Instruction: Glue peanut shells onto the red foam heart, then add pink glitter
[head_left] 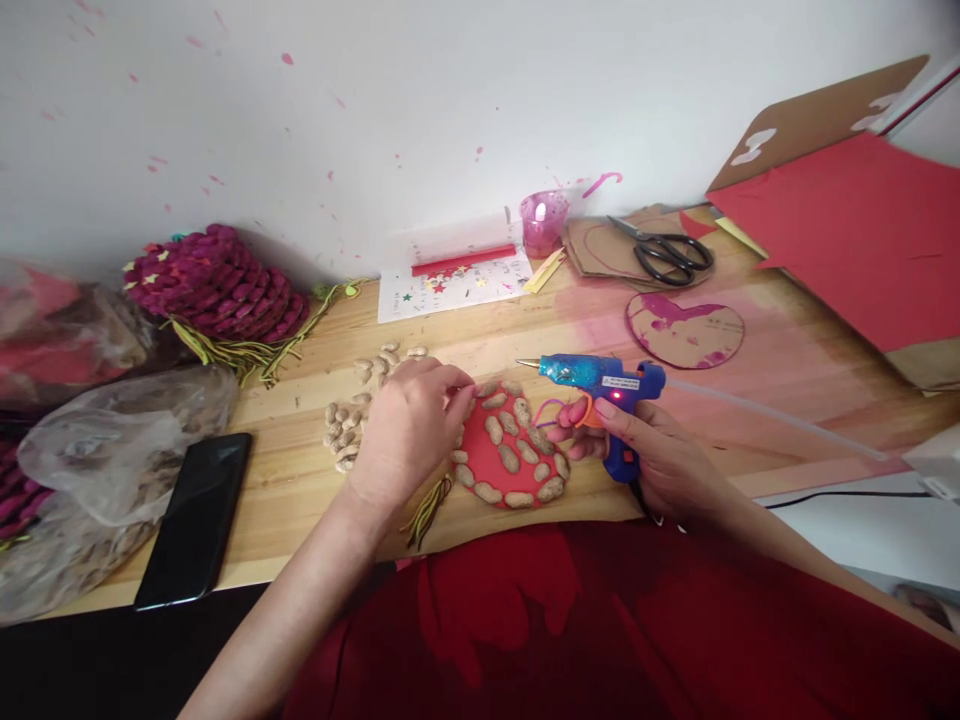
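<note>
My right hand [652, 450] is wrapped round the handle of a blue glue gun [600, 375] with an orange trigger; its red light is lit and its nozzle points left. Below the nozzle lies a red heart-shaped piece [480, 450] with peanuts [519, 499] along its edge and more across its middle. My left hand [412, 425] is at the heart's upper left edge, thumb and fingers pinched together; what they hold, if anything, is hidden. Loose peanuts [345, 425] lie on the table beside and behind that hand. A yellow-green tassel [431, 510] shows at the heart's lower left.
At left are stacked purple peanut pieces [225, 290], plastic bags [135, 440] and a black phone [196, 520]. Behind are paper with stars [450, 290], a pink cup [544, 222] and scissors [664, 255]. A cardboard heart [686, 330] and red sheets [862, 240] lie right.
</note>
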